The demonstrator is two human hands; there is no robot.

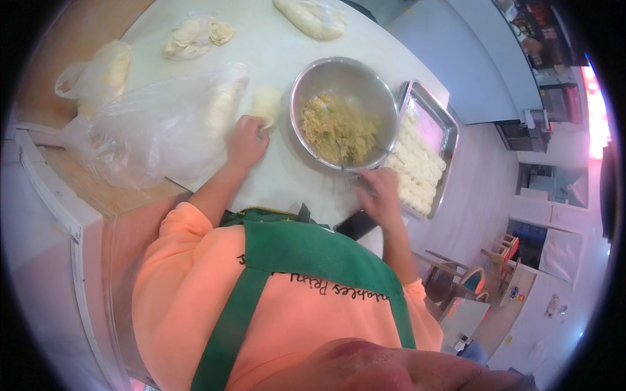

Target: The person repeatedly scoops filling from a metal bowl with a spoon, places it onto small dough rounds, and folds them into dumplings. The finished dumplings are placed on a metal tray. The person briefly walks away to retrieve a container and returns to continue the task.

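My left hand (248,141) grips the near end of a stack of pale round dough wrappers (266,102), where one edge curls up. My right hand (380,193) is at the near rim of a stainless steel mixing bowl (345,66), its fingers bent and blurred. Whether it holds a thin tool there cannot be made out. Inside the bowl lies a yellowish, crumbly minced filling (340,129). Right of it, a metal tray (452,132) carries rows of white filled dumplings (418,168).
A large clear plastic bag (151,132) holding a pale roll of wrappers lies left of my left hand. Farther back are more bagged dough pieces (188,39) and a bagged pale mass (313,19). A dark phone (356,225) rests near my apron. Chairs (469,283) stand off to the right.
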